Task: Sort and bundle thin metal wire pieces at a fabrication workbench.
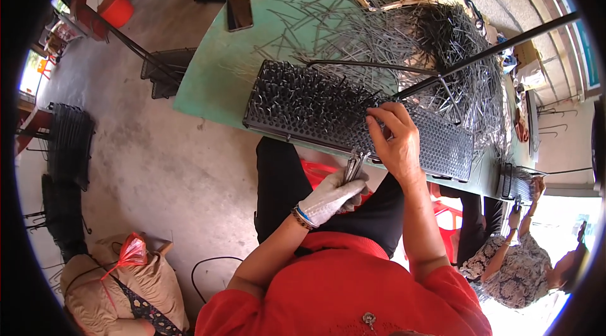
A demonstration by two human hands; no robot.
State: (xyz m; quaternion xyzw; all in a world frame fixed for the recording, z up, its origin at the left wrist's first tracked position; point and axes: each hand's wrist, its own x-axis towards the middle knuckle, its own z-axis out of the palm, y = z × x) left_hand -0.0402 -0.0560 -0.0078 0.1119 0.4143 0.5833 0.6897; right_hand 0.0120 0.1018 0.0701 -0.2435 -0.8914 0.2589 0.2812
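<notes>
A long black perforated metal rack (435, 140) lies along the near edge of the green table. Many short dark metal pins (303, 93) stand in the holes of its left and middle part; toward the right end the holes show bare. My right hand (399, 140), ungloved, is over the rack at the border of the pins, thumb and forefinger drawn together. Whatever lies between those fingertips is too small to make out. Below the rack's front edge, my left hand (331, 200) in a pale glove is closed round a bundle of thin metal pins (355, 167), their ends pointing up.
Loose metal rods (379, 36) spread and heap across the green table (211, 77). A phone (240, 11) lies near its left edge. A black bar (492, 53) slants over the rack. At right, another person (514, 260) handles a similar rack. A red bucket (115, 6) stands far left.
</notes>
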